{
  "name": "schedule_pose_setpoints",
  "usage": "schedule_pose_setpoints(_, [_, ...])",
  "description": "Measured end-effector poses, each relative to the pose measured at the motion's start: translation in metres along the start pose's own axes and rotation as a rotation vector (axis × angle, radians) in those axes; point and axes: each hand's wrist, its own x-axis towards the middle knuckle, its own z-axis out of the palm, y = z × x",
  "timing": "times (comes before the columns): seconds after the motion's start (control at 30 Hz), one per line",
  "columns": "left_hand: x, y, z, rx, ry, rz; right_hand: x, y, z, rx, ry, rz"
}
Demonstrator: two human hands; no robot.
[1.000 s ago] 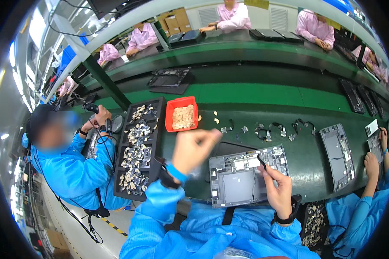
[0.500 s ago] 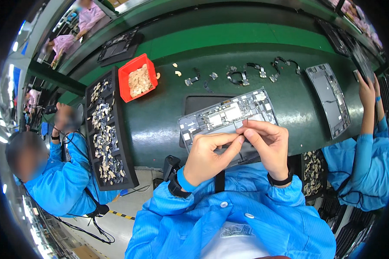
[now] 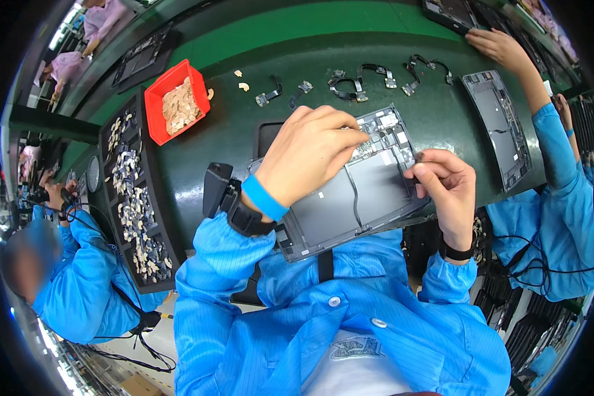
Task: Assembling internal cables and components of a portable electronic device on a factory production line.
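In front of me an opened laptop base (image 3: 383, 185) lies at a slant, its circuit board along the far side and a dark cable running across its grey panels. My left hand (image 3: 313, 152) reaches over it from the left, fingers closed together at the board; whatever is between the tips is hidden. At the right edge of the base, my right hand (image 3: 450, 188) is closed in a pinch, with a small dark bit at its fingertips that is too small to name. Under the far left corner shows a dark tray or pad (image 3: 267, 134).
A red bin (image 3: 155, 109) of small tan pieces stands left, beside a black compartment tray (image 3: 158, 218) of small parts. Several black flex cables (image 3: 360, 92) lie beyond the laptop. Another opened laptop base (image 3: 495, 132) lies right, near a co-worker's arm (image 3: 551, 138).
My hands have parted: the left went up to the board, the right moved to the base's right edge. The laptop base sits nearer me. The right-hand co-worker's arm now reaches toward the far side.
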Motion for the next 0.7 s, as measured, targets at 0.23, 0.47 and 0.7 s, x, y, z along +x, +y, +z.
schedule_pose_setpoints(0.23, [0.006,-0.024,0.031,0.014,-0.032,0.160,0.014,-0.007,0.018,-0.226,0.027,0.183])
schedule_pose_setpoints(0.47, [0.006,-0.029,0.032,-0.030,-0.026,0.146,0.034,-0.008,0.037,-0.440,0.091,0.161])
schedule_pose_setpoints(0.7, [-0.001,-0.034,0.031,-0.021,0.042,0.167,0.042,-0.009,0.046,-0.566,0.064,0.184])
